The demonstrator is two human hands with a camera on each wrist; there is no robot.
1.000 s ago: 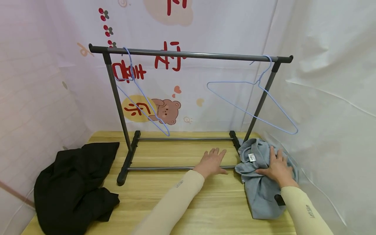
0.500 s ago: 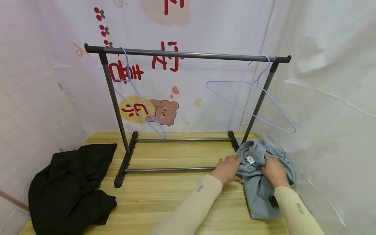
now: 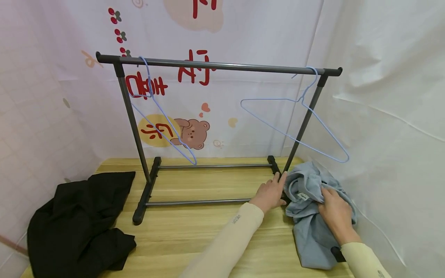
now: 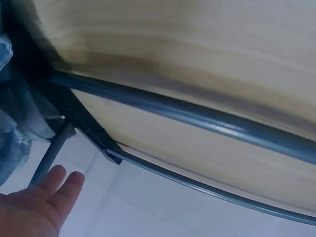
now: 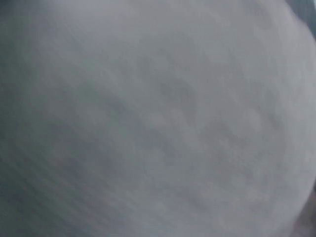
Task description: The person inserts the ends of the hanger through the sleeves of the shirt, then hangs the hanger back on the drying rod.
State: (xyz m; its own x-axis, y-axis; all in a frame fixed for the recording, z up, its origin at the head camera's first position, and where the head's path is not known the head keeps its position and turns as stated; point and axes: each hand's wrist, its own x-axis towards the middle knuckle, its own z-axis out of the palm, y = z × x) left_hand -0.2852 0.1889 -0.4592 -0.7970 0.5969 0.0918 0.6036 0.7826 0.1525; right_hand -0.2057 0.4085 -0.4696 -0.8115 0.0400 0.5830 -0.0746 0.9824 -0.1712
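A black garment [image 3: 76,224] lies crumpled on the wooden table [image 3: 170,239]; a blue hanger [image 3: 169,122] hangs from the dark rack [image 3: 222,66]. The left hand [image 3: 267,194], fingers straight, is beside the rack's right foot. A second hanger [image 3: 292,138] hangs above the bunched grey garment [image 3: 307,222], whose cloth the right hand [image 3: 335,211] pinches between thumb and fingers.

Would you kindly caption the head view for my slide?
Right hand gripping a grey garment, left hand beside it, near a rack with two blue hangers.
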